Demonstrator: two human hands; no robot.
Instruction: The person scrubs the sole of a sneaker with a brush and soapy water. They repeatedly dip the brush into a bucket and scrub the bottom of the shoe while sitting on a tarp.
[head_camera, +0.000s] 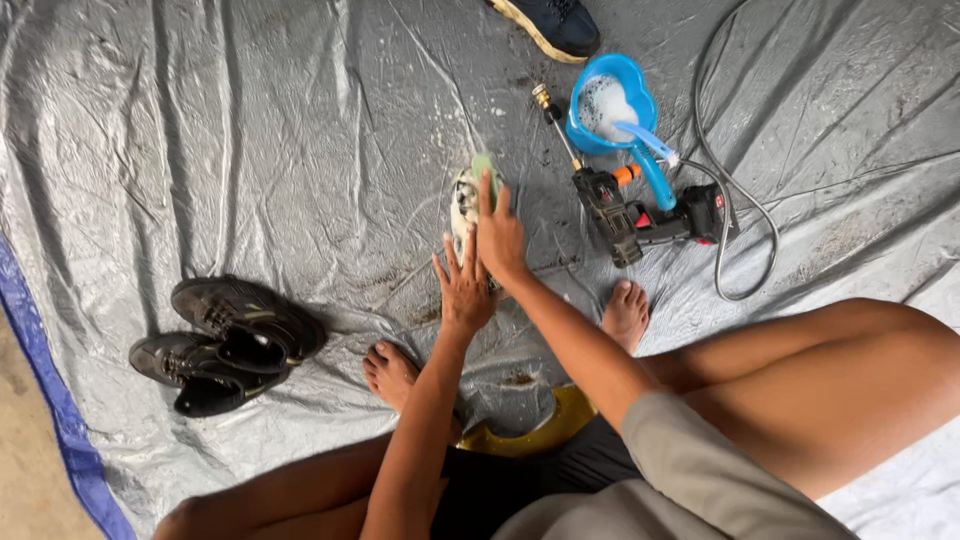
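**Scrub step on light shoe, mid-tarp**

Knees and a grey shirt hem fill the near edge of view; I'm seated low on a yellow stool (540, 428), bare feet out on the silver tarp (250, 150).

Hands: both together on one thing, touching side by side. Left hand (464, 288) lies flat w/ fingers spread, pinning the near end of a light-coloured shoe (462, 205). Right hand (498, 232) presses a small green scrubber (485, 165) onto the shoe's far end; can't tell how tightly it's gripped, palm hides it. Shoe sits on the tarp just ahead of my feet, sole vs upper not clear from here.

Around: blue scoop (612, 105) of sudsy water to the right, a blue-handled brush (645, 140) leaning in it. Spray gun (640, 215) w/ brass nozzle just beside, grey hose (735, 200) looping off. Pair of dark shoes (225, 340) well apart on the left. Another dark shoe w/ yellow sole (550, 25) at far edge.

Judgement: washing is at the scrub stage on this shoe; dark pair looks not yet handled. Next move prob. calls for steady left-hand hold while the scrubber works along, and a reach right for suds, w/o tipping the scoop.
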